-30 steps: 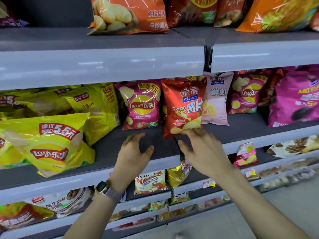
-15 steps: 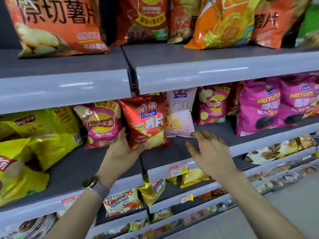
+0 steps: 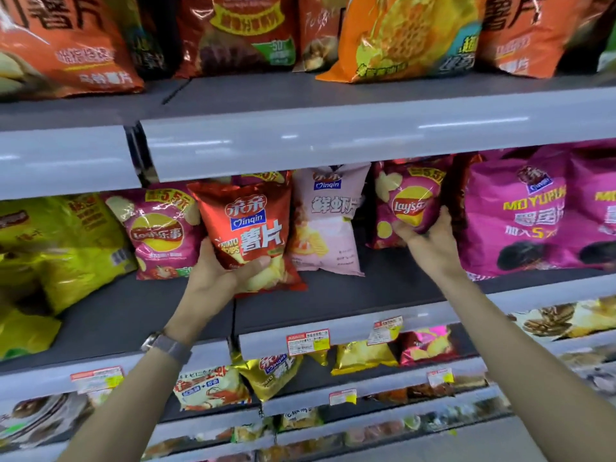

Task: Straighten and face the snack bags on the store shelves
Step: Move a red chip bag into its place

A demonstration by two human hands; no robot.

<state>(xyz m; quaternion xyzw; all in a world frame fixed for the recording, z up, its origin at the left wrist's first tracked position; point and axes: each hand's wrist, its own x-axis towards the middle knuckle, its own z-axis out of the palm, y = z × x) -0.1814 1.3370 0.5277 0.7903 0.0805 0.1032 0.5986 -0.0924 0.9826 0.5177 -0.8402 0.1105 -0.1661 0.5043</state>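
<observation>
On the middle shelf (image 3: pixel 383 288) stands a red Qinqin potato chips bag (image 3: pixel 248 225), tilted a little to the left. My left hand (image 3: pixel 221 273) grips its lower left corner, thumb across the front. Right of it a pale pink Qinqin bag (image 3: pixel 328 225) stands upright. Further right, my right hand (image 3: pixel 428 240) grips the lower part of a magenta Lay's bag (image 3: pixel 408 203). Another pink Lay's bag (image 3: pixel 156 228) stands left of the red one.
Yellow Lay's bags (image 3: pixel 56 248) lie slumped at the left of the shelf, large magenta Moyu bags (image 3: pixel 530 211) stand at the right. Orange and red bags (image 3: pixel 396 38) line the shelf above. Lower shelves (image 3: pixel 333 338) hold small bags and price tags.
My left hand has closed round the red bag's lower corner. My right hand has moved right and up from the shelf front and taken hold of the magenta Lay's bag. The view shifted right.
</observation>
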